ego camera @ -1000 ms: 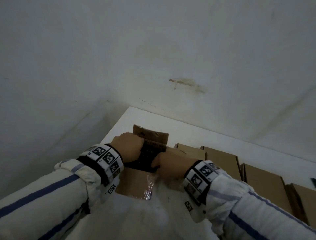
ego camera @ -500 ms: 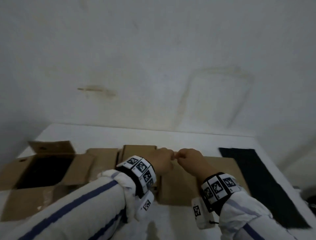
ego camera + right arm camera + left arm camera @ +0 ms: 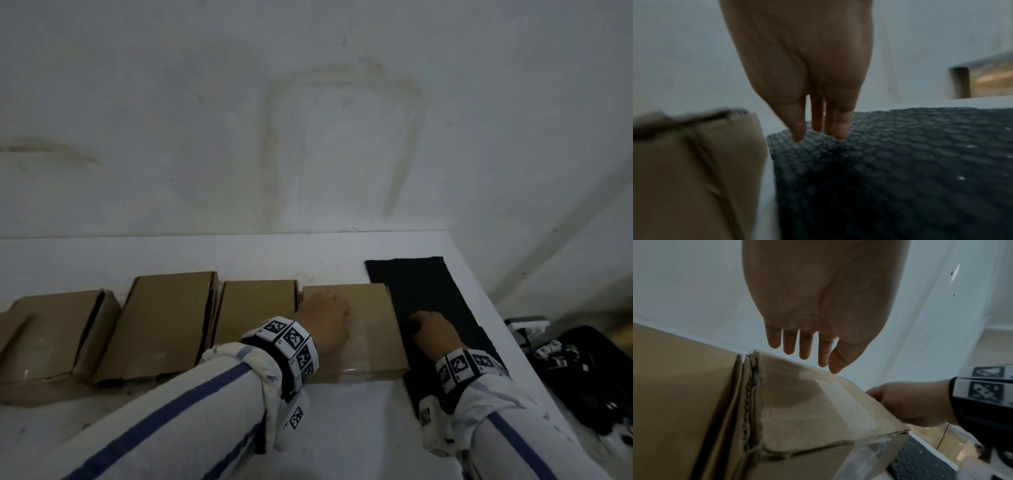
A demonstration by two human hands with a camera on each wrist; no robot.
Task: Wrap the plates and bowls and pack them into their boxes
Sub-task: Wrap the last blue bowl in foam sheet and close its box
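Several closed cardboard boxes stand in a row on the white table [image 3: 308,253]. The rightmost box [image 3: 373,329] [image 3: 807,410] is taped shut. My left hand [image 3: 325,318] [image 3: 807,352] hovers just over its top with straight fingers, holding nothing. A black bubble-wrap sheet [image 3: 428,291] [image 3: 900,162] lies flat to the right of that box. My right hand [image 3: 428,325] [image 3: 818,129] reaches down onto the sheet next to the box's side, fingers straight, their tips at the wrap. No plate or bowl shows.
More brown boxes [image 3: 161,325] sit to the left, one with loose flaps [image 3: 58,329]. Dark gear [image 3: 582,370] lies past the table's right edge. A white wall [image 3: 308,120] stands right behind the table.
The view swung right from the open box at the far left. Both hands left that box, met briefly over the row, then parted: left over the rightmost box, right onto the black sheet.
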